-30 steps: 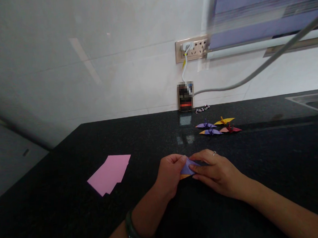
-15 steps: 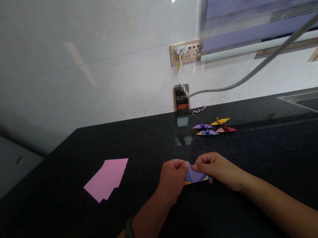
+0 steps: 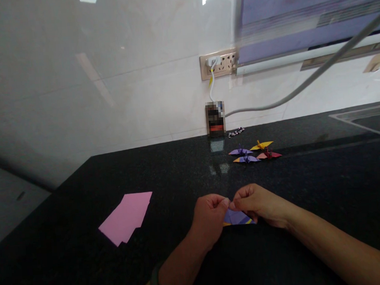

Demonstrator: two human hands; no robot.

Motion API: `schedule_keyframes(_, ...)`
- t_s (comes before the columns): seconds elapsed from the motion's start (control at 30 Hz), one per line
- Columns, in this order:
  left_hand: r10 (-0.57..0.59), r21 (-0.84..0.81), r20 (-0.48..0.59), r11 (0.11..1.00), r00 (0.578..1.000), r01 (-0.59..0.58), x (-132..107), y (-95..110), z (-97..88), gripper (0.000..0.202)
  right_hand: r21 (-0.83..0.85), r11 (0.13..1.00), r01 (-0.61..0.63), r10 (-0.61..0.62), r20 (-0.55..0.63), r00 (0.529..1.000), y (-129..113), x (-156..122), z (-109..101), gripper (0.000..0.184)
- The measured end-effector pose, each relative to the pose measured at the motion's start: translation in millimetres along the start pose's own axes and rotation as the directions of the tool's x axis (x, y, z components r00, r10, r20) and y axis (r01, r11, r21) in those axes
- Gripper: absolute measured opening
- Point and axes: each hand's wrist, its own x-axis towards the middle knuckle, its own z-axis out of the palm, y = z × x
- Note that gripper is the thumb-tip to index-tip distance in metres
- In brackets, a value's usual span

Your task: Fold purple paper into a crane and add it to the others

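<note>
Both of my hands meet over a small folded piece of purple paper (image 3: 237,217) with yellow edges, low on the black countertop (image 3: 87,262). My left hand (image 3: 209,217) is closed, pinching the paper's left part with its fingertips. My right hand (image 3: 259,203) is closed too, its thumb and fingers pinching the paper's top. The fingertips of the two hands touch above the paper. A dark bangle sits on my left wrist.
A stack of pink paper sheets (image 3: 125,217) lies to the left. Several folded paper cranes (image 3: 252,152) stand further back, near a small dark device (image 3: 215,119) plugged into the wall socket (image 3: 218,63). A grey cable (image 3: 303,84) crosses the wall. A sink edge (image 3: 367,115) shows at right.
My hands have moved slightly nearer to me with the purple paper. The right hand went from lying flat over the paper to pinching its top, and more of the paper shows below.
</note>
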Motion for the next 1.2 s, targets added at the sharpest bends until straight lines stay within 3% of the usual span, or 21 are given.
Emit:
schedule_keyframes(0.47,-0.102,-0.112,0.003,0.988,0.995,0.102,-3,8,0.5,0.02,0.027,0.999,-0.024,0.024,-0.001,1.0,-1,0,0,0.016)
schedule_keyframes(0.93,-0.083,-0.131,-0.026,0.988,0.996,0.079,-6,11,4.8,0.017,0.05,0.999,-0.002,0.001,0.021,1.0,0,-1,-1,0.021)
schedule_keyframes(1.2,-0.088,-0.214,-0.092,0.975,0.992,0.066,-2,12,-4.0,0.018,0.005,1.0,-0.005,0.005,0.026,1.0,-2,-2,-6,0.019)
